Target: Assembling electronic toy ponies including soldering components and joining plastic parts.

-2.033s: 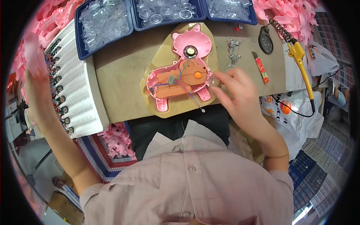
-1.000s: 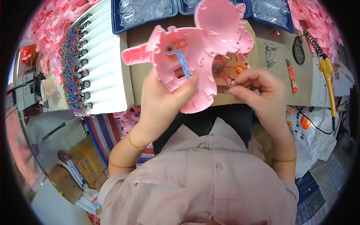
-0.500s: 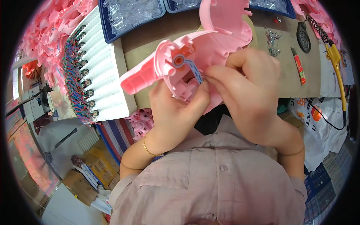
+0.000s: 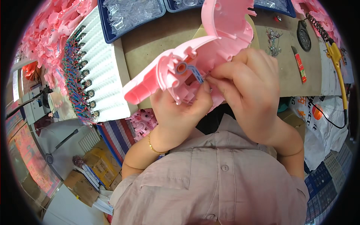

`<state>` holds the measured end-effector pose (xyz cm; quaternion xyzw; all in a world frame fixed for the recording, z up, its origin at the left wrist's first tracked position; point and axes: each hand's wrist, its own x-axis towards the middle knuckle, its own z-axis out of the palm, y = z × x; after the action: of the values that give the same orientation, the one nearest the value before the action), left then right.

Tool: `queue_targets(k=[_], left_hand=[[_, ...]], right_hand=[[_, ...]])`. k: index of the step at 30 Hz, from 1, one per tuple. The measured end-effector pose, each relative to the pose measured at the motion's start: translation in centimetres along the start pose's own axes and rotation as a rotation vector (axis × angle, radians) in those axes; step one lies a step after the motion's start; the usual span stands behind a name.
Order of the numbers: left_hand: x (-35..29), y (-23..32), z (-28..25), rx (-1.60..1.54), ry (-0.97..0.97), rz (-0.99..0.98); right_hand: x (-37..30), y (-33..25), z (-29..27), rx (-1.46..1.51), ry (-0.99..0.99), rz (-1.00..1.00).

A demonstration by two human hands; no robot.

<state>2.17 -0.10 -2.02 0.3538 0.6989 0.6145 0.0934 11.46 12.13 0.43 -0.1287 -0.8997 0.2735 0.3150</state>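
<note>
My left hand (image 4: 178, 116) is closed round the underside of a pink plastic toy housing (image 4: 174, 56), with the thumb inside it. The housing is tilted, its hollow inner side toward me and a long handle-like part sticking out to the left. Set inside is a blue-grey piece (image 4: 195, 74) with an orange-centred ring, its free end beside my left thumb. My right hand (image 4: 255, 90) pinches at that end, thumb against forefinger. Whatever lies between those fingertips is too small to make out.
Left on the table stands a white ribbed tray (image 4: 107, 63) with wired round parts (image 4: 90, 93). Blue bins (image 4: 135, 18) of clear plastic pieces line the back. To the right lie small metal parts (image 4: 273, 43), a black oval part (image 4: 303, 35), a red-handled cutter (image 4: 299, 65) and a yellow tool (image 4: 335, 60).
The pink housing has tipped slightly, its handle-like end moving down and a little right. My left hand has turned with it; the right fingers still pinch near the blue-grey piece.
</note>
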Motion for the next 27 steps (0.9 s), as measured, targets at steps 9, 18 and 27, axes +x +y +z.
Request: queue_targets(k=[9,18,27], left_hand=[[-0.2,0.5,0.0,0.079,-0.149,-0.055],[5.6,5.4,-2.9,0.567,-0.535,0.196],[2.7,-0.6,-2.8,0.589,0.013,0.801]], right_hand=[[0.0,-0.1,-0.3,-0.073,-0.011,0.008],[7.4,0.8,-7.9,0.529,-0.067,0.392],[10.0,0.8,-5.7,0.455,-1.069,0.589]])
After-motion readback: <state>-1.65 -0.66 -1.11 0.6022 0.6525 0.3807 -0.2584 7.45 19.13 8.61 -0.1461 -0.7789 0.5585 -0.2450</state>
